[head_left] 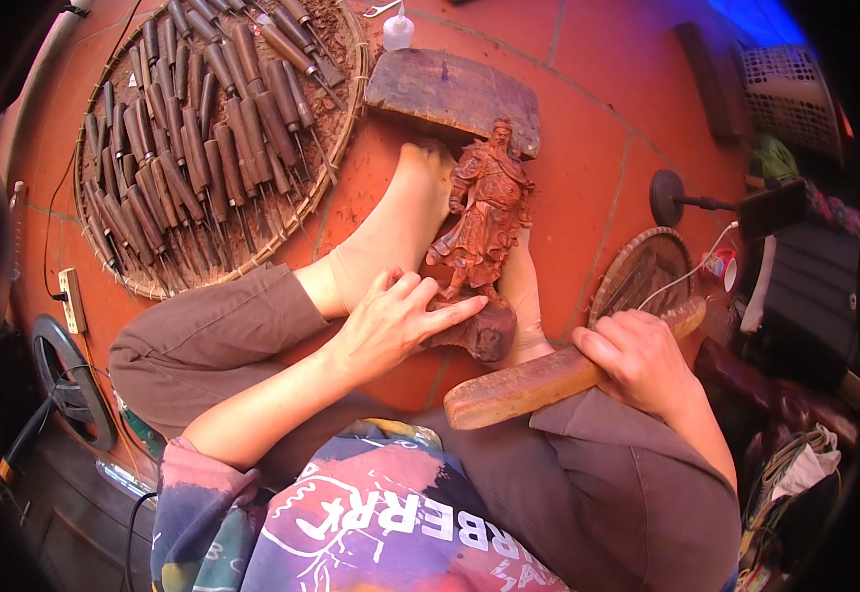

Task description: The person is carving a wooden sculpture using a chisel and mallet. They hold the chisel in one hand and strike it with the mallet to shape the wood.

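A reddish-brown carved wooden figure lies on the tiled floor, wedged between my two bare feet. My left hand rests on the figure's lower part and base block, fingers spread flat across it; whether it holds a tool I cannot tell. My right hand is closed around a long flat wooden mallet, which lies across my right knee and points left.
A round woven tray full of several wooden-handled chisels sits at the upper left. A thick wooden block lies behind the figure, a small white bottle beyond it. A smaller woven basket, a lamp stand and a power strip are nearby.
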Available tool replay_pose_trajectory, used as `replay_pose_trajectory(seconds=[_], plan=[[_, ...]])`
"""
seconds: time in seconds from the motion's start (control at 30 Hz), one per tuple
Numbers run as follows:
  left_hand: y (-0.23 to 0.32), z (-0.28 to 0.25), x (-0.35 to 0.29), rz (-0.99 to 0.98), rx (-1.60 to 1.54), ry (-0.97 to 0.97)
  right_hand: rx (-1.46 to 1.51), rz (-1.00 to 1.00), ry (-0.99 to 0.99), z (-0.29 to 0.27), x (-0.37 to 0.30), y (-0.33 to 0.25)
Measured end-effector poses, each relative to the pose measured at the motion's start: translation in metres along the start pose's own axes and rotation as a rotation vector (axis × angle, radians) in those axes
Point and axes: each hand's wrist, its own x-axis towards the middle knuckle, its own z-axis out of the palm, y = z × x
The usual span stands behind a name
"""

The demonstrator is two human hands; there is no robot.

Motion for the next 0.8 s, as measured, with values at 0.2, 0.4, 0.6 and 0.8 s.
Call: replay_pose_trajectory(seconds=[0.2,0.4,0.6,0.8], plan=[[0.024,0.004,0.005,-0.024,0.136,0.015,-0.024,-0.009,-0.024,0.001,0.006,0.0],[0.044,-0.001,0.017,-0.047,0.394,-0.124,0.028,0.023,-0.048,0.008,0.012,-0.002],[0.034,-0.001,0.013,0.002,0.333,-0.088,0.101,0.078,-0.09,0.008,0.02,-0.004],[0.016,-0.024,0.003,-0.025,-0.049,-0.13,0.085,0.16,-0.08,-0.003,0.037,-0.009]])
